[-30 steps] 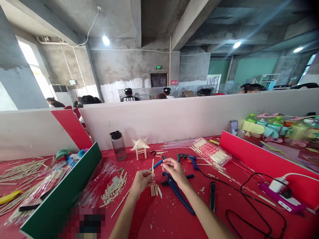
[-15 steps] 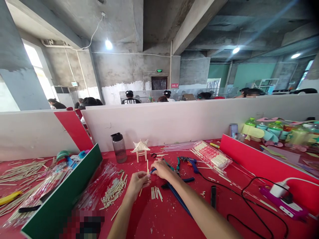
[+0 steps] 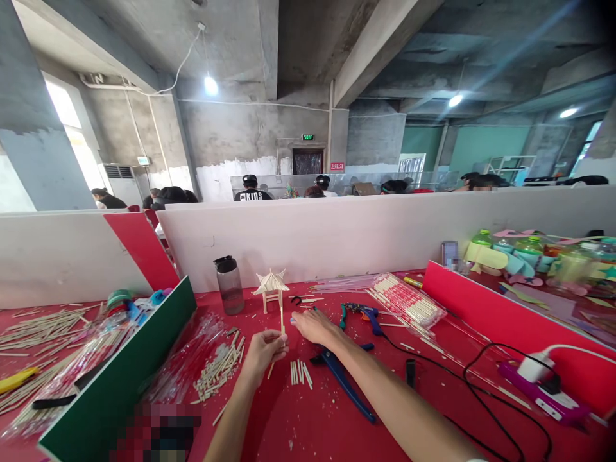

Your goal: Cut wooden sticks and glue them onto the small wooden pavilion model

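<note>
My left hand (image 3: 265, 353) is closed around the lower part of a thin upright wooden stick (image 3: 282, 316). To its right, my right hand (image 3: 312, 326) is apart from the stick, with its fingers pinched together. A small blue thing (image 3: 292, 320) shows at its fingertips; the rest is hidden and its kind is unclear. Behind the stick stands a little pavilion model (image 3: 272, 285) made of sticks, with a pointed roof. Several short cut sticks (image 3: 301, 373) lie in a row in front of my hands. Below my right wrist rests a blue-handled cutter (image 3: 344, 378).
A heap of short sticks (image 3: 224, 369) lies left of my hands, and a dark water bottle (image 3: 228, 285) stands behind. On the right are a glue gun (image 3: 369, 314), a pack of sticks (image 3: 409, 301), a black cable (image 3: 466, 372) and a purple power strip (image 3: 546, 394). Green (image 3: 120, 378) and red (image 3: 510, 340) boards border the workspace.
My right hand has drawn away from the stick, taking the small blue thing off it. My left hand still holds the stick, now slightly lower and farther left.
</note>
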A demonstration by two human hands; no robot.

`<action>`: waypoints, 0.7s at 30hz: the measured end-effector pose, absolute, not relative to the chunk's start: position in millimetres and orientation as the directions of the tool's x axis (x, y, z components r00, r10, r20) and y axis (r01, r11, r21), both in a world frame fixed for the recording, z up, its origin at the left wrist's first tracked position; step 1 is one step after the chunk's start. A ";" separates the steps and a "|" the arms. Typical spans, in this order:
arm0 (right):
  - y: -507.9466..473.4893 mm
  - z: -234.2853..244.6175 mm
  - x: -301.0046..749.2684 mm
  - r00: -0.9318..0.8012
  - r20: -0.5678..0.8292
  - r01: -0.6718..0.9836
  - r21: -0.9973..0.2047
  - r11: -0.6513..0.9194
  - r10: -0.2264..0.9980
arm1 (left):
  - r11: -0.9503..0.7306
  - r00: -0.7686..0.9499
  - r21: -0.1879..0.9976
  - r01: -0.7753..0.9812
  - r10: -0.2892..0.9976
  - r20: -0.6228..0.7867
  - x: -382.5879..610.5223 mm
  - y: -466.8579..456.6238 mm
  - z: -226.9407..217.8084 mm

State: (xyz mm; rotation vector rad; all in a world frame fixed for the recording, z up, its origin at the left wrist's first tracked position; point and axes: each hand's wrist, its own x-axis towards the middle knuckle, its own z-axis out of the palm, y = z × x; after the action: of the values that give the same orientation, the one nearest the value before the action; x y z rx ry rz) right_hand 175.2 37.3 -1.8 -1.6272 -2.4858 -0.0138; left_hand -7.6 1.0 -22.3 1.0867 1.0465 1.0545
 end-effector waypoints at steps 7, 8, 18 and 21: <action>37.4 -2.5 174.7 -0.413 0.084 0.906 -0.063 0.418 0.907 | 0.132 0.196 0.983 -0.124 0.975 -0.106 -7.9 3.5 -28.9; 37.5 -2.6 174.5 -0.418 0.073 0.904 -0.067 0.422 0.906 | 0.130 0.195 0.984 -0.123 0.975 -0.104 -7.7 3.3 -29.1; 36.7 4.1 176.6 -0.344 -0.011 0.931 -0.131 0.340 0.939 | 0.137 0.205 0.983 -0.119 0.972 -0.111 -4.2 -2.0 -23.1; 33.8 13.5 188.2 -0.328 -0.002 0.924 -0.211 0.320 0.945 | 0.137 0.205 0.983 -0.121 0.973 -0.110 -3.5 -2.4 -23.7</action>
State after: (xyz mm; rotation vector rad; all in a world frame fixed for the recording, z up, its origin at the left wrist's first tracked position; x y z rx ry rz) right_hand 188.2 33.8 13.5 -1.7442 -2.4514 0.2627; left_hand -3.5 -2.4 -23.7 1.1085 1.0238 1.0354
